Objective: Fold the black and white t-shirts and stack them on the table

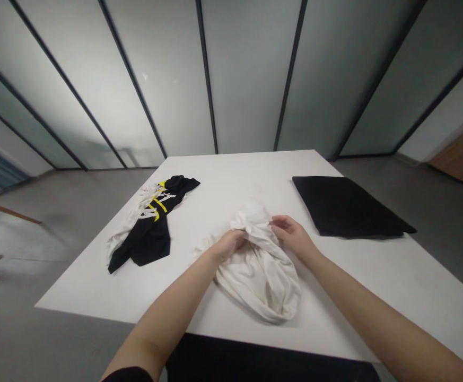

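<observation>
A: Starting from the left, what's on the table (pixel 235 175)?

B: A black-and-white printed garment (pixel 147 236) with yellow stripes, crumpled along the left side, well apart from both hands.

A: And the left hand (pixel 231 244)?

B: It comes in from the near left, on the upper part of the white garment (pixel 261 281). Its fingers are closed around a bunch of fabric, their tips hidden in the folds.

A: Where does that garment lie exactly?

B: On the table between the 2 forearms, to the right of the left hand and mostly on the near side of the fingers. It's rumpled, but its longer direction runs from the far end by the fingers toward the person, drifting a little right. A small piece pokes out to the left, past the left wrist.

A: The right hand (pixel 293 236)?

B: At its upper right edge, fingertips narrow and touching it. I can't tell whether they pinch it. The left hand reaches further into the cloth.

A: Anything beyond?

B: A black cloth (pixel 346 207), lying flat by the right edge, apart from the right hand.
</observation>
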A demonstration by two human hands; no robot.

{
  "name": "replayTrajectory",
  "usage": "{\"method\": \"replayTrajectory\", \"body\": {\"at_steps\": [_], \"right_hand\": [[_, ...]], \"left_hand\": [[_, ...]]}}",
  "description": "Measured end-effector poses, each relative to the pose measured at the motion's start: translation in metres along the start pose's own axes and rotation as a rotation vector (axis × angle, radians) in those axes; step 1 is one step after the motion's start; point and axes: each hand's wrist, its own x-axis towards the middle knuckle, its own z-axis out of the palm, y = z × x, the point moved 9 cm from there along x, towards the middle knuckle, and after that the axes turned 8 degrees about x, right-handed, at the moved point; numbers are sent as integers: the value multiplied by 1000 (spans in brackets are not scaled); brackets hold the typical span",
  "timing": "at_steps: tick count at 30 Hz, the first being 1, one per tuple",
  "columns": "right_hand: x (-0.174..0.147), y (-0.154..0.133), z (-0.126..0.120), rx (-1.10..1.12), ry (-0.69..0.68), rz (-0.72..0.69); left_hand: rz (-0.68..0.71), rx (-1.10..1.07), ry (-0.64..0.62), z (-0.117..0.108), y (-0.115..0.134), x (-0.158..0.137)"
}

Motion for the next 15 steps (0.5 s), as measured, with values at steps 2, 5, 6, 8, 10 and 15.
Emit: {"method": "replayTrajectory", "body": {"at_steps": [2, 5, 6, 8, 10, 15], "right_hand": [[-4, -2, 11, -148, -55, -31], [-10, -9, 24, -327, -92, -102], [-11, -13, 26, -356, -98, -135], [-10, -17, 25, -352, -92, -173], [-5, -17, 13, -282, -24, -182], [9, 2, -58, 38, 370, -130]], "left_hand": [[13, -36, -71, 5, 3, -4], [-14, -83, -90, 4, -2, -6], [-32, -98, -52, -1, -6, -5], [-61, -126, 80, -14, -13, -2], [-70, -149, 232, -29, -15, -1], [7, -276, 550, -69, 7, -10]]}}
